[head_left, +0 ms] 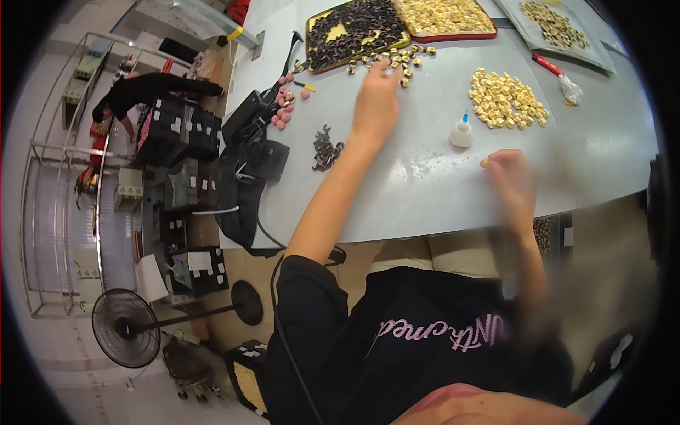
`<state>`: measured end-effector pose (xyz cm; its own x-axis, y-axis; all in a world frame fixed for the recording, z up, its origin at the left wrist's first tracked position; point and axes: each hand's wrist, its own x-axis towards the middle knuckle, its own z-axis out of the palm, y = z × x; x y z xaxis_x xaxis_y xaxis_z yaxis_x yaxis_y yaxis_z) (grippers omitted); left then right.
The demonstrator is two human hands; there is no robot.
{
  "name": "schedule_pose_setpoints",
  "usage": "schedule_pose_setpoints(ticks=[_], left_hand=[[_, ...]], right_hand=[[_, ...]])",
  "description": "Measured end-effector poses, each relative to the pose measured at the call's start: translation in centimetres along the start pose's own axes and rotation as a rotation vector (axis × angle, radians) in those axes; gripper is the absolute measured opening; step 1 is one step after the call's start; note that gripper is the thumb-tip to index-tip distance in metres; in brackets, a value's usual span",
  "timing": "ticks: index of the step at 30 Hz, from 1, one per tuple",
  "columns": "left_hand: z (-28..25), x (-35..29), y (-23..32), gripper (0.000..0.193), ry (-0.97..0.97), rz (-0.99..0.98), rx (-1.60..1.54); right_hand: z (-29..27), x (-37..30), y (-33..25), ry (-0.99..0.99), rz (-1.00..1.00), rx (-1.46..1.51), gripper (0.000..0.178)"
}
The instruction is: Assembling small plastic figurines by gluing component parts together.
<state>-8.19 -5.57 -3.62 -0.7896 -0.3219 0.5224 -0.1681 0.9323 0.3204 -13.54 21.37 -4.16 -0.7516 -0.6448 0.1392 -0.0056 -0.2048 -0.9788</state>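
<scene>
Head view: left hand (377, 99) at blocky two-tone pieces (416, 62)

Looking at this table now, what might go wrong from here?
The small white bottle stands upright near the right hand, so a careless sweep might tip it. The left hand is at loose yellow-and-black pieces and could scatter some. The pink pieces lie close to black equipment, which might push them if shifted.

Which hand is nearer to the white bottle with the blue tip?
Right: the right hand is close, below and right of the bottle; the left hand is farther off, up and left of it, by the loose cream-and-dark pieces.
</scene>
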Motion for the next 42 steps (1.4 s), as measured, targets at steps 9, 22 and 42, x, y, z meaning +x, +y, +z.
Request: schedule_pose_setpoints(ticks=[9,22,42], left_hand=[[-9.9,-3.9,-5.7,0.021,-0.081,-0.444,0.178],[-8.6,-6.7,-5.9,0.013,-0.037,-0.441,0.157],[-6.0,-6.3,1.0,0.021,-0.145,-0.614,-1.267]], right_hand=[[0.0,0.4,0.2,0.015,-0.023,-0.038,0.009],[0.2,1.2,0.6,-0.033,0.000,-0.145,0.022],[2.8,5.6,0.6,-0.114,-0.058,-0.367,0.024]])
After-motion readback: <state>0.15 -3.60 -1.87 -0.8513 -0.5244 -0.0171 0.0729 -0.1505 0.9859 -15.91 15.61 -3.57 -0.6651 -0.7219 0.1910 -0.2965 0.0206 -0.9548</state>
